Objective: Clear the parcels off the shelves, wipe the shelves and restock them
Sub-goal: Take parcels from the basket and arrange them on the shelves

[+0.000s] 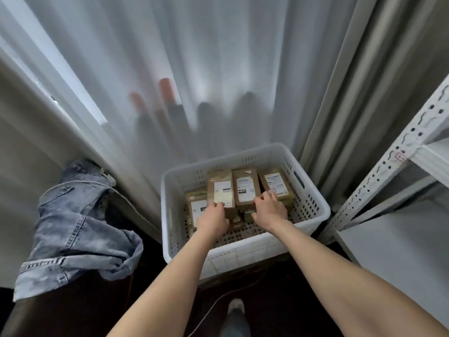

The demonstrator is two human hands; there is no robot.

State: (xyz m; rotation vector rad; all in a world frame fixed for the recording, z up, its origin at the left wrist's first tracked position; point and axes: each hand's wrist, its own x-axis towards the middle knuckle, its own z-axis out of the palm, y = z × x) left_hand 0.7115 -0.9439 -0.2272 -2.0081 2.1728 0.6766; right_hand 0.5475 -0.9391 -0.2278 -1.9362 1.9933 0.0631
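Standing beside a loose cable (206, 312) (risking a snagged foot). Reaching into the basket (243, 249), curling left hand (212, 218) fingers over one parcel (222, 193), right hand (269, 210) fingers over a second parcel (275, 183); likely toppling the leaning row if tugging unevenly.

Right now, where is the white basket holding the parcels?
The basket of parcels sits on the floor at the centre of the head view, before the curtain, between the jeans on its left and the shelf on its right.
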